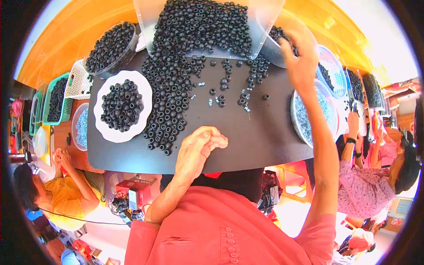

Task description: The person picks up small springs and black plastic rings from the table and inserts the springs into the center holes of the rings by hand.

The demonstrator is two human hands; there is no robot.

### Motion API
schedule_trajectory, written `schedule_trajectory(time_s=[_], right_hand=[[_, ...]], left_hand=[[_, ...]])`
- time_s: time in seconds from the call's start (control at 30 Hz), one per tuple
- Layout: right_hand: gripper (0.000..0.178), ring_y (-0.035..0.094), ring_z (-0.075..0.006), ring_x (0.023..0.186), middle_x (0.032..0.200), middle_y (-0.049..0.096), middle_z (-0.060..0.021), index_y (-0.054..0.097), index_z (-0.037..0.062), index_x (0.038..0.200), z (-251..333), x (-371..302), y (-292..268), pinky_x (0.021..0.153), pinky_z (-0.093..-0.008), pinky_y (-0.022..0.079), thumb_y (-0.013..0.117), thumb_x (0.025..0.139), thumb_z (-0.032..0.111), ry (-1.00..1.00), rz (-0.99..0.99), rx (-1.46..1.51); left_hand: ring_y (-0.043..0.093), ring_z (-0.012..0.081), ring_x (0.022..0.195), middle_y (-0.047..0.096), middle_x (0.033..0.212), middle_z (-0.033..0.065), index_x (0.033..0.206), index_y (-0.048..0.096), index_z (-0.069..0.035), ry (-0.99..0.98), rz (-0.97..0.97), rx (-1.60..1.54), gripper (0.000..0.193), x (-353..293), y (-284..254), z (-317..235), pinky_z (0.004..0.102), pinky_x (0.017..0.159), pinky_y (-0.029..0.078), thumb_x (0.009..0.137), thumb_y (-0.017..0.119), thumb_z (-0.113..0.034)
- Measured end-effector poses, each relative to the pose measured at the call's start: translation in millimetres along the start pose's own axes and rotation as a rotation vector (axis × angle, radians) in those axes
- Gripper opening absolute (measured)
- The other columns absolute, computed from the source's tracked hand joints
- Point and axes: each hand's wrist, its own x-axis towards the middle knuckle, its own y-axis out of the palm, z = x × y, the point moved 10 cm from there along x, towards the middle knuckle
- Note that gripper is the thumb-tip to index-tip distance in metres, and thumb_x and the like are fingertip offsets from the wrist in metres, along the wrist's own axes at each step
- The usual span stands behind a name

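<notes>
My left hand [198,148] hovers over the near edge of the dark table, its fingers curled in and pressed together; whatever they may hold is hidden. At the far right my right hand [302,59] reaches over a clear bowl [269,51] with black pieces in it; motion smears its fingers. Small round black pieces with holes [165,106] spill from a tilted clear bin [260,33] across the table. Between the hands lie a few loose black pieces [212,91] and small pale blue-white bits [210,102]. A white scalloped plate [102,126] carries a heap of black pieces.
A tub of light-blue bits [302,119] stands under my right forearm. At the back left is a round tub of black pieces [110,48]; baskets [66,110] flank the table. A person in yellow [70,194] works at left, another in patterned pink [364,190] at right.
</notes>
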Motion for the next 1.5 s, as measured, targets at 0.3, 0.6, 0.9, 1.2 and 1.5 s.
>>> schedule_trajectory(time_s=[0.3,0.6,0.9,1.2,1.5], right_hand=[[0.012,0.061,-0.0289,0.070,0.079,0.062,-0.0090,0.065,0.0070,0.091,84,-71,86,0.065,-0.0389,0.044,0.062,0.080,0.008,0.084,0.479,0.424],[0.015,0.061,-0.0275,0.082,0.088,0.064,-0.0087,0.065,0.0048,0.094,151,-79,111,0.072,-0.0381,0.044,0.063,0.079,0.006,-0.125,0.619,0.517],[0.021,0.059,-0.0284,0.085,0.088,0.060,-0.0093,0.061,0.0049,0.097,171,-93,131,0.075,-0.0403,0.041,0.064,0.077,0.010,-0.151,0.761,0.390],[0.014,0.059,-0.0270,0.079,0.082,0.058,-0.0094,0.062,0.0054,0.090,173,-104,127,0.073,-0.0392,0.040,0.063,0.075,0.007,-0.261,0.881,0.217],[0.017,0.059,-0.0278,0.074,0.075,0.060,-0.0077,0.062,0.0071,0.092,151,-90,97,0.069,-0.0390,0.039,0.061,0.076,0.005,-0.167,0.724,0.428]], left_hand=[[0.063,0.0261,0.094,0.063,0.098,0.0189,0.102,0.058,0.003,-0.039,0.019,-0.070,0.026,-4,-5,8,0.0387,0.091,0.046,0.097,0.045,-0.020],[0.062,0.0196,0.093,0.063,0.096,0.0144,0.106,0.056,0.005,-0.029,0.035,-0.087,0.027,-5,-3,8,0.0325,0.088,0.047,0.100,0.041,-0.016],[0.062,0.0183,0.093,0.063,0.096,0.0129,0.107,0.056,0.005,-0.049,0.037,-0.046,0.028,-6,-1,9,0.0307,0.088,0.046,0.100,0.041,-0.018],[0.062,0.0186,0.092,0.064,0.096,0.0135,0.105,0.056,0.005,-0.050,0.038,-0.031,0.028,-5,-1,9,0.0304,0.087,0.047,0.099,0.040,-0.017],[0.062,0.0191,0.092,0.063,0.095,0.0140,0.106,0.056,0.005,-0.025,0.019,-0.019,0.025,-5,-1,5,0.0311,0.088,0.047,0.099,0.041,-0.014]])
